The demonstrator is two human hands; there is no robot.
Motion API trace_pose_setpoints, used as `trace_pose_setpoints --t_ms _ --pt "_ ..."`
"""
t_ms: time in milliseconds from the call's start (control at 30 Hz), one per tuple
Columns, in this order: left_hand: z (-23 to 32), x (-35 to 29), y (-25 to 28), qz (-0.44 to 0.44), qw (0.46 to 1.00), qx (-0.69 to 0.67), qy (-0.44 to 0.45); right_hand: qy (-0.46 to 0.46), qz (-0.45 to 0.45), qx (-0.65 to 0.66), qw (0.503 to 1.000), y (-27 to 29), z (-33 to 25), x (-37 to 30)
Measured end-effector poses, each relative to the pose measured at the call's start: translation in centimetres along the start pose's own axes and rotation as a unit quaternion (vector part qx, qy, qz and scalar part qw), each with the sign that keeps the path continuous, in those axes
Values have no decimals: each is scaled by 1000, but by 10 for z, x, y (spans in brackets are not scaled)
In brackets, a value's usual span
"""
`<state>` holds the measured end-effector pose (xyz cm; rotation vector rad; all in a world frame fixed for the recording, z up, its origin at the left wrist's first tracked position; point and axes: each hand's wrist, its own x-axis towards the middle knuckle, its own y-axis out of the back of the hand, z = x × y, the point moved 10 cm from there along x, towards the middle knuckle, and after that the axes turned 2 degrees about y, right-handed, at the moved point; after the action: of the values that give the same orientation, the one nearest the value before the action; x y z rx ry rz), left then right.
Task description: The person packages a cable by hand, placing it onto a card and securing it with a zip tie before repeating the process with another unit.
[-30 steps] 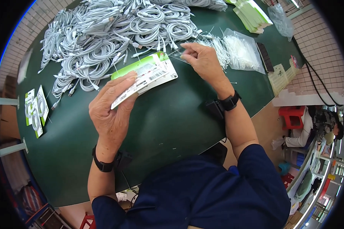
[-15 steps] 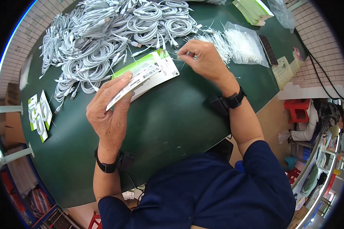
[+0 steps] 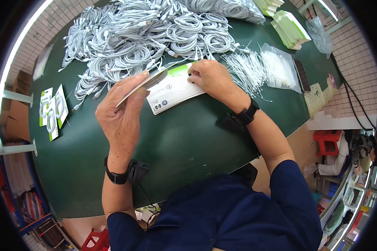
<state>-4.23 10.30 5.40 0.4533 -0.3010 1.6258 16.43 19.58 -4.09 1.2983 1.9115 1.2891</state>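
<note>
My left hand (image 3: 120,106) is closed on a thin packaging card (image 3: 139,88), thumb against one face and fingers behind, so that the card is tilted nearly edge-on. Beyond it, white-and-green cards (image 3: 171,93) lie on the table, partly overlapped by the held card. At their right end is my right hand (image 3: 215,81), with fingers curled and pinched together over the card's surface; whatever sits between the fingertips is hidden. Coiled grey-white cables (image 3: 184,35) with connector plugs are heaped just past both hands.
Loose white cable ties (image 3: 244,69) and a clear bag of ties (image 3: 280,69) lie right of my right hand, near a dark flat object (image 3: 302,75). Green-and-white card stacks (image 3: 290,31) stand far right. Carded cables (image 3: 52,111) lie at left on the green table (image 3: 171,142).
My right hand has come down from above the cards' far corner onto their right end. The held card is tilted steeper, showing more of the white card beneath. The whole view has shifted slightly.
</note>
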Motion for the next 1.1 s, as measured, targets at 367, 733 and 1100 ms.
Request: trace_pose_setpoints --t_ms 367,733,1100 --pt "-4 -2 -1 -17 1000 -6 -5 97 179 8 979 24 -13 -23" --pt "23 -9 -31 -66 959 204 -186 -102 52 710 695 30 8 -39" --pt "11 -15 -50 -71 910 331 -240 -99 17 735 671 4 1 -45"
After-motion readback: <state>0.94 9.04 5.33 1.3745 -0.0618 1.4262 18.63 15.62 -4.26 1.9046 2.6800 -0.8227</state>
